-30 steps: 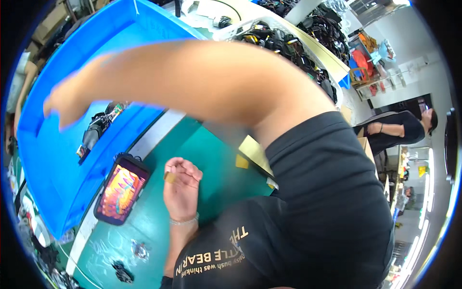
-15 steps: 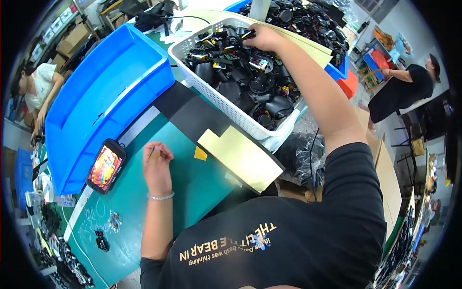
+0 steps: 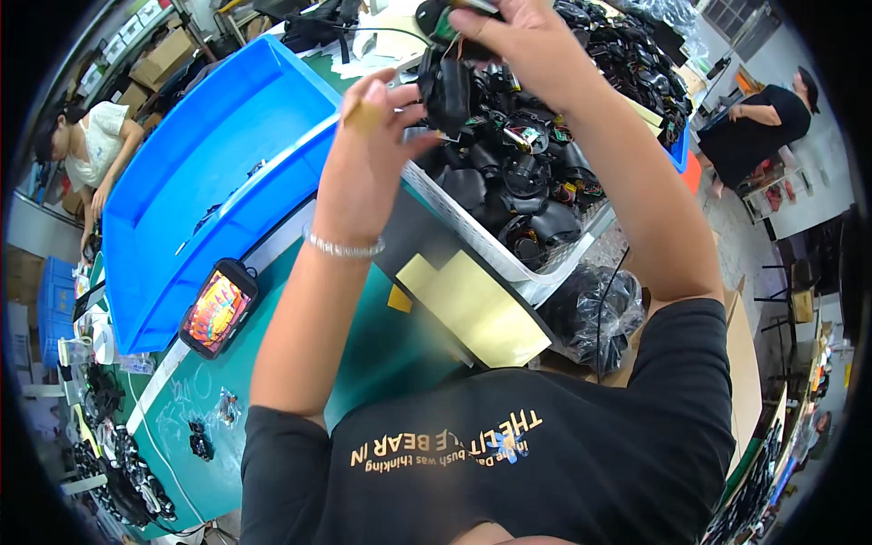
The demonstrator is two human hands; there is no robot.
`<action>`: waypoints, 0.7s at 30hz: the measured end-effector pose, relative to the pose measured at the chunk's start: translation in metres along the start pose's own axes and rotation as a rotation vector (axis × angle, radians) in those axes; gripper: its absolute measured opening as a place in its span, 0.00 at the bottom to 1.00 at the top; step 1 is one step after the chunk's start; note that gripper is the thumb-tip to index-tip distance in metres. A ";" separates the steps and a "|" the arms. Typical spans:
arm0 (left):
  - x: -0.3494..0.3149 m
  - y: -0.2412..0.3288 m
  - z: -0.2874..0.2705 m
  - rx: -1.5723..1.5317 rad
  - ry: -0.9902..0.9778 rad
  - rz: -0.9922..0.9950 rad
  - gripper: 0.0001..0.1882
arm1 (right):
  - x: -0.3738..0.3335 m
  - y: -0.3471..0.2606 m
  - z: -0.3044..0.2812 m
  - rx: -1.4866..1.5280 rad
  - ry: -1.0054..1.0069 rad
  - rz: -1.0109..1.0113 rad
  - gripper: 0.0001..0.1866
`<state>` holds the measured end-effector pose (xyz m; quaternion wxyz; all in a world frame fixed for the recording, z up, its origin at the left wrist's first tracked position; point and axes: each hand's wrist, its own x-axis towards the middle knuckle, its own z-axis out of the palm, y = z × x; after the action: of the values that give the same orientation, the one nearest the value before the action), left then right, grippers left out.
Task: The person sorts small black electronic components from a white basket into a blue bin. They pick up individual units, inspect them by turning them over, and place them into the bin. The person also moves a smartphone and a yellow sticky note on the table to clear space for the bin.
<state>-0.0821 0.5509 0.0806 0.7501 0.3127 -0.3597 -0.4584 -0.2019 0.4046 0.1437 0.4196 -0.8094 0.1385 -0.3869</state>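
Black wired part (image 3: 448, 95) located between both hands, at twelve o'clock

Found close in, just off centre toward four o'clock: a yellow sheet (image 3: 486, 313), with a small orange piece (image 3: 400, 298) beside its left corner. Noted between three and four, a dark bundle (image 3: 590, 313) wrapped in clear plastic. Recorded near eight, on the green table (image 3: 381, 354), a small black item (image 3: 200, 442); nearer nine, a phone (image 3: 218, 309) with a lit, colourful screen, just beside a long blue tray (image 3: 209, 154).

Observed farther out, between eleven and twelve: the left hand (image 3: 368, 159), raised, fingers parted and half bent, a beaded bracelet (image 3: 343, 245) at the wrist. Placed just beside the black wired part, with the part between two and three o'clock from the palm; cannot tell whether touching. Observed toward one: the right hand (image 3: 536, 59), grasping the part's upper end close to the top edge of the view, with the black housing hanging toward eight o'clock from that grip.

Seen under and behind the part, a white basket (image 3: 477, 236) heaped with similar black parts (image 3: 527, 173). Sighted beyond, toward one, a larger dark heap (image 3: 622, 64); at ten and two, two co-workers, one leaning forward (image 3: 98, 150), one in dark clothing (image 3: 763, 118).
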 end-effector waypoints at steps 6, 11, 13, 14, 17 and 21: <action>-0.014 -0.006 -0.027 -0.645 -0.099 -0.329 0.17 | -0.019 -0.009 0.046 -0.261 -0.677 0.007 0.20; -0.045 -0.020 -0.047 -0.868 0.089 -0.364 0.19 | 0.041 0.101 -0.030 -0.601 -0.196 0.072 0.29; -0.054 -0.018 -0.055 -0.858 0.097 -0.344 0.21 | 0.041 0.123 -0.032 -0.736 -0.279 0.380 0.33; -0.058 -0.017 -0.059 -0.821 0.129 -0.343 0.22 | 0.037 0.130 -0.030 -0.809 -0.380 0.330 0.33; -0.067 -0.019 -0.070 -0.725 0.231 -0.336 0.25 | 0.028 0.131 -0.007 -1.059 -0.442 0.267 0.33; -0.071 -0.028 -0.073 -0.698 0.280 -0.359 0.29 | 0.025 0.142 -0.001 -1.032 -0.363 0.284 0.27</action>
<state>-0.0579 0.6151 0.0007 0.7609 0.1566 -0.0169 -0.6295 -0.1720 0.3036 0.0454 0.0345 -0.9367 0.3427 -0.0633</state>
